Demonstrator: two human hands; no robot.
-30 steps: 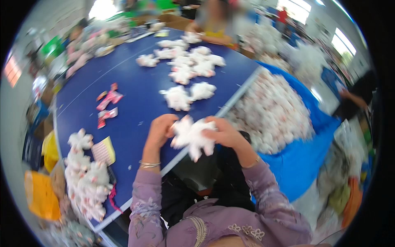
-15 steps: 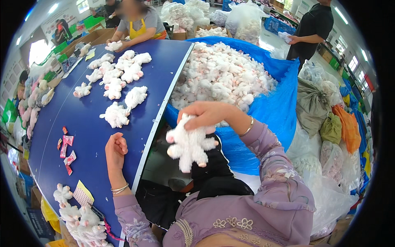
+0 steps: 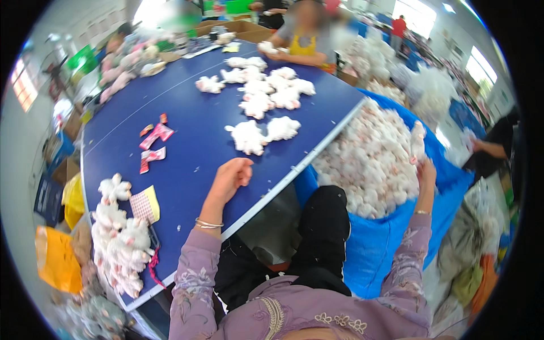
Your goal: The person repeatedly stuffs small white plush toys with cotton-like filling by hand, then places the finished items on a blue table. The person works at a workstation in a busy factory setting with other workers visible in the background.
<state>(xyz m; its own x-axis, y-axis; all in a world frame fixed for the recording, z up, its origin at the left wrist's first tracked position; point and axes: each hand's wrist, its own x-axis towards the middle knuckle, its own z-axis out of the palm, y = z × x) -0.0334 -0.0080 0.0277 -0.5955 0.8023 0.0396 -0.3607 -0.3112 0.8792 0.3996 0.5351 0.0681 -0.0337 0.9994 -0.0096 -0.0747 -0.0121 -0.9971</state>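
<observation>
Over the blue table [image 3: 187,192], my left hand [image 3: 232,177] hovers with its fingers curled in, and nothing shows in them. Just beyond it lie two white plush toys, the nearer one [image 3: 247,137] fluffy with pale pink ends. My right hand [image 3: 426,173] reaches out to the right, over the far right side of a big blue sack [image 3: 377,243]. Its fingers close on the lower end of a white plush toy [image 3: 417,141], seen edge-on; part of the grip is hidden. A heap of similar white plush toys [image 3: 368,158] fills the sack.
Small red and pink packets [image 3: 156,136] lie at the table's left. A patterned card [image 3: 145,205] sits beside a pile of white toys [image 3: 122,243] at the near left. Across the table a person in a yellow apron [image 3: 303,48] handles toys. Another person's arm [image 3: 490,148] shows at right.
My right hand has swung from in front of my chest to the right, over the sack, with the plush toy. The view has turned right; my left hand stays curled over the table.
</observation>
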